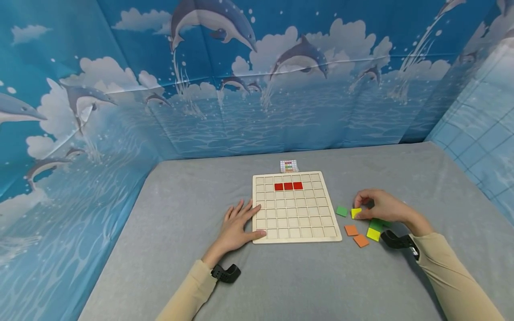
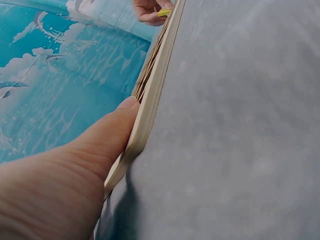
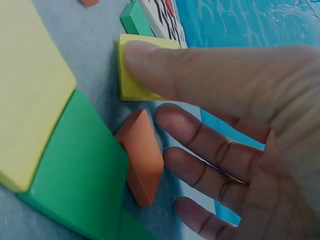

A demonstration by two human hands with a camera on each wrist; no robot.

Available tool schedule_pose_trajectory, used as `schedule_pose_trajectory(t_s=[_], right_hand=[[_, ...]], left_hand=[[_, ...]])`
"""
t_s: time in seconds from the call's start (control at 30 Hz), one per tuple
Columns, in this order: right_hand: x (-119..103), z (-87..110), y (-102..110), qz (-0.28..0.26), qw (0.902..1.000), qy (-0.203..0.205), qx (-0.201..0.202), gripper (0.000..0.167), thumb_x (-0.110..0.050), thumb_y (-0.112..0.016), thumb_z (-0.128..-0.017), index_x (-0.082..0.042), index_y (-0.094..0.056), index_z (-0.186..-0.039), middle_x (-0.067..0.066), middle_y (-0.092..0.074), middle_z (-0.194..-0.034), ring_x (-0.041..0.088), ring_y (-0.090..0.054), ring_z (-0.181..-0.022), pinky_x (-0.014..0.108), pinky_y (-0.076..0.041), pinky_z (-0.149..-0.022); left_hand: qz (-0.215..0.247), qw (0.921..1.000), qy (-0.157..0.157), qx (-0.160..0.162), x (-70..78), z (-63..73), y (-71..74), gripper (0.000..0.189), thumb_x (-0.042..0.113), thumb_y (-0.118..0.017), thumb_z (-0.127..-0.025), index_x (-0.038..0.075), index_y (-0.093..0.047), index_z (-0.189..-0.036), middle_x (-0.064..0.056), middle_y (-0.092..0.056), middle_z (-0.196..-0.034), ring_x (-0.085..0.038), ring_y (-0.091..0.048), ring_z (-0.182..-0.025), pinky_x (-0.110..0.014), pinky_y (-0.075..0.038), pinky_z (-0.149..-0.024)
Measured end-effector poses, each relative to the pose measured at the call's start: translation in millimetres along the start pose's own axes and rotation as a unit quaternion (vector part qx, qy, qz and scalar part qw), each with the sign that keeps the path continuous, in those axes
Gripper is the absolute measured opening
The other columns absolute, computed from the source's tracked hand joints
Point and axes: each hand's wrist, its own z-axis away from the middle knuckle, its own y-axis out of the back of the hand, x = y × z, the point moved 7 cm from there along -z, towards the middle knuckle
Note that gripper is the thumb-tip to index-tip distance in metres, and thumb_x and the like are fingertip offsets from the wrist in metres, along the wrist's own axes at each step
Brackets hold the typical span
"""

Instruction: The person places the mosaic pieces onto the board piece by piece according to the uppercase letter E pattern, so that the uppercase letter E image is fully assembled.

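A wooden grid board (image 1: 299, 221) lies flat on the grey cloth, with three red square tiles (image 1: 288, 186) side by side in one of its upper rows. My left hand (image 1: 236, 228) rests spread on the board's left edge; in the left wrist view its thumb (image 2: 112, 131) touches the rim. To the right of the board, my right hand (image 1: 381, 207) pinches a yellow square tile (image 3: 142, 65) by thumb and finger. The other fingers are loosely bent. Around this hand lie another yellow tile (image 1: 373, 234), green tiles (image 1: 341, 211) and orange tiles (image 1: 361, 241).
A small card (image 1: 288, 166) with a coloured grid pattern lies behind the board's top edge. Grey cloth (image 1: 192, 196) covers the table. A dolphin-print curtain (image 1: 225, 116) hangs along the back and left. Each wrist wears a black strap (image 1: 226, 273).
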Motion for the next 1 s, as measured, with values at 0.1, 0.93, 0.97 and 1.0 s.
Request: schedule_pose_trajectory(t_s=[0.1, 0.93, 0.97, 1.0], right_hand=[[1.4, 0.0, 0.0, -0.002, 0.9999, -0.015, 0.003, 0.024, -0.021, -0.081, -0.076, -0.010, -0.060, -0.082, 0.001, -0.057, -0.082, 0.020, -0.050, -0.076, 0.033, -0.040, -0.066], [-19.7, -16.7, -5.4, -0.030, 0.9943, 0.035, 0.097, 0.017, -0.025, -0.074, -0.085, -0.014, -0.061, -0.086, 0.001, -0.058, -0.080, 0.019, -0.054, -0.069, 0.030, -0.044, -0.060], [-22.1, -19.1, -6.9, -0.030, 0.9935, 0.039, 0.103, 0.017, -0.025, -0.074, -0.085, -0.015, -0.061, -0.085, 0.000, -0.058, -0.079, 0.018, -0.054, -0.068, 0.029, -0.044, -0.060], [-24.7, -21.8, -8.5, -0.030, 0.9928, 0.044, 0.107, 0.017, -0.024, -0.074, -0.085, -0.014, -0.060, -0.085, 0.000, -0.059, -0.078, 0.018, -0.054, -0.067, 0.030, -0.043, -0.059]], left_hand=[[0.002, 1.0000, -0.001, 0.002, 0.4, 0.8, 0.6, 0.077, 0.054, -0.064, -0.084, 0.022, -0.036, -0.148, -0.007, -0.023, -0.154, -0.028, -0.008, -0.143, -0.051, -0.001, -0.110], [0.003, 0.9999, -0.013, 0.008, -0.1, 1.1, -0.3, 0.077, 0.057, -0.063, -0.084, 0.023, -0.037, -0.148, -0.006, -0.023, -0.154, -0.029, -0.009, -0.142, -0.052, -0.002, -0.109], [0.003, 0.9999, -0.012, 0.008, -0.1, 1.2, -0.2, 0.078, 0.057, -0.063, -0.084, 0.023, -0.037, -0.148, -0.006, -0.023, -0.154, -0.029, -0.009, -0.143, -0.052, -0.002, -0.110], [0.004, 0.9999, -0.013, 0.009, 0.2, 1.3, -0.1, 0.077, 0.057, -0.063, -0.084, 0.023, -0.037, -0.148, -0.006, -0.023, -0.154, -0.029, -0.009, -0.142, -0.052, -0.002, -0.109]])
